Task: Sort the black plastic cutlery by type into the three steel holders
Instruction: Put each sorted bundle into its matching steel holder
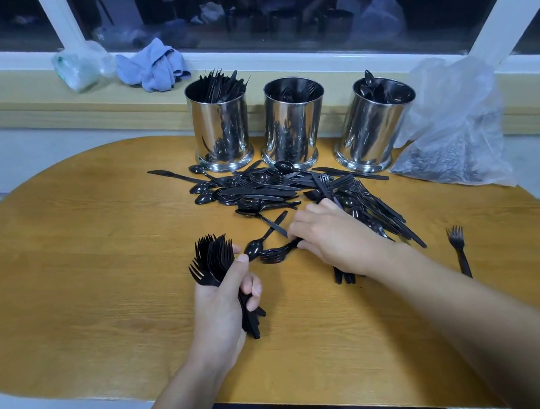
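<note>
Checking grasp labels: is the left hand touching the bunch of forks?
Touching. The head view shows the left hand with fingers curled round the handles of the bunch of forks, tines fanning out above the thumb.

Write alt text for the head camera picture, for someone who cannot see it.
A person's left hand grips a bundle of black plastic forks while the right hand picks at a fork beside a pile of mixed cutlery on a wooden table. Behind stand three steel holders, each partly filled.

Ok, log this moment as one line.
left hand: grips forks | right hand: picks fork from pile | holders: part filled
</note>
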The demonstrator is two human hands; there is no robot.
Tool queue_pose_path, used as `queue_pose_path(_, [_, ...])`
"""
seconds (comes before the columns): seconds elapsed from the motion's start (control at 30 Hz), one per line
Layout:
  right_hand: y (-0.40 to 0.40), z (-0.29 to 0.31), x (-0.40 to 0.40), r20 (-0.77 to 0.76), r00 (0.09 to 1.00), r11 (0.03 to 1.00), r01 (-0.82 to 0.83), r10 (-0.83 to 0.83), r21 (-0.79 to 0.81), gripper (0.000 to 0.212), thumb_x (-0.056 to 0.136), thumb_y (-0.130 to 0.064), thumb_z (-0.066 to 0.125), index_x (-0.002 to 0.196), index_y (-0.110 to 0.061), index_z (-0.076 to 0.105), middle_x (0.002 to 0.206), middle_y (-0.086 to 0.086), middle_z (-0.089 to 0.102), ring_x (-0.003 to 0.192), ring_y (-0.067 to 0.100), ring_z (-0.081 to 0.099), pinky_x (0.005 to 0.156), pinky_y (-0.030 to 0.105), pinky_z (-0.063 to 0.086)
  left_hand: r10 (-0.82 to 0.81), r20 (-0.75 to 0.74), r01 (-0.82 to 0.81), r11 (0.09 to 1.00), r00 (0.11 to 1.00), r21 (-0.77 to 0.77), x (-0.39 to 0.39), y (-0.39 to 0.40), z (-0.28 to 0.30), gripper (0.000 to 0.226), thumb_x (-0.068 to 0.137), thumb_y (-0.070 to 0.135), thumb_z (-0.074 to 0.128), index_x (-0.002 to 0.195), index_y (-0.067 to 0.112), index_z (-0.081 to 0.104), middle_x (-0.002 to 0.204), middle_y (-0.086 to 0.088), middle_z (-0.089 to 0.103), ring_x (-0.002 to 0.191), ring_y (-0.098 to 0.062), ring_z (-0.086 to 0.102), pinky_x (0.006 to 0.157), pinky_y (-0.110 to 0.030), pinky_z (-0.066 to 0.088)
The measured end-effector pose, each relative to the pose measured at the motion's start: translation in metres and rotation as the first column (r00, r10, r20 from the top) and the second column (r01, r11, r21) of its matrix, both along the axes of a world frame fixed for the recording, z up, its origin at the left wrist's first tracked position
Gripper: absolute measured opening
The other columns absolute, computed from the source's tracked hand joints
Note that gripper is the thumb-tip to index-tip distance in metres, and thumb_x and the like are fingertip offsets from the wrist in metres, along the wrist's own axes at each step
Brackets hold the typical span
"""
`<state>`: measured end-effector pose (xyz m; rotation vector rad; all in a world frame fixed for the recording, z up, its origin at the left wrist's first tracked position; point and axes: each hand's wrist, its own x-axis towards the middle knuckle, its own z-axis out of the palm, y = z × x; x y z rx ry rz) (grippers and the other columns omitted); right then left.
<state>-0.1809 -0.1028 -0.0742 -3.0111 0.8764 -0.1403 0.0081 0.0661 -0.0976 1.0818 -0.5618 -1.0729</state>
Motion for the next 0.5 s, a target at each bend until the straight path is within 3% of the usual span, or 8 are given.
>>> queue_pose_path(0.2, [0.003, -0.001, 0.004, 0.041, 0.994, 0.972, 0.088, -0.099, 0.22, 0.014, 0.109, -0.038, 0.064, 0.121, -0.035, 0.07, 0.11, -0.017, 0.059, 0.106, 0.012, 0.046, 0.104, 0.038, 0.035, 0.014, -0.015, -0.014, 1.0, 1.0, 0.008, -0.001, 0.0, 0.002, 0.014, 0.112, 0.011, 0.061, 0.125, 0.005, 0.062, 0.07, -0.009, 0.042, 0.061, -0.021, 0.049, 0.053, -0.029, 0.037])
queue_pose_path(0.37, [0.012, 0.0, 0.005, 0.01, 0.989, 0.967, 0.145, -0.15, 0.211, 0.013, 0.11, -0.037, 0.061, 0.118, -0.031, 0.07, 0.11, -0.014, 0.063, 0.106, 0.014, 0.049, 0.109, 0.041, 0.035, 0.032, -0.046, -0.031, 0.999, 0.998, 0.014, -0.002, 0.0, 0.002, 0.007, 0.115, 0.015, 0.059, 0.121, 0.012, 0.062, 0.074, -0.008, 0.045, 0.063, -0.022, 0.052, 0.055, -0.031, 0.04])
queue_pose_path(0.5, [0.032, 0.011, 0.01, 0.151, 0.955, 0.941, 0.209, -0.255, 0.265, 0.01, 0.11, -0.034, 0.063, 0.1, -0.031, 0.063, 0.095, -0.015, 0.063, 0.094, 0.015, 0.055, 0.102, 0.042, 0.042, 0.08, 0.022, -0.081, 0.997, 0.997, 0.021, -0.002, 0.001, 0.003, 0.009, 0.116, 0.018, 0.058, 0.11, 0.012, 0.059, 0.081, -0.01, 0.048, 0.058, -0.021, 0.043, 0.052, -0.033, 0.035])
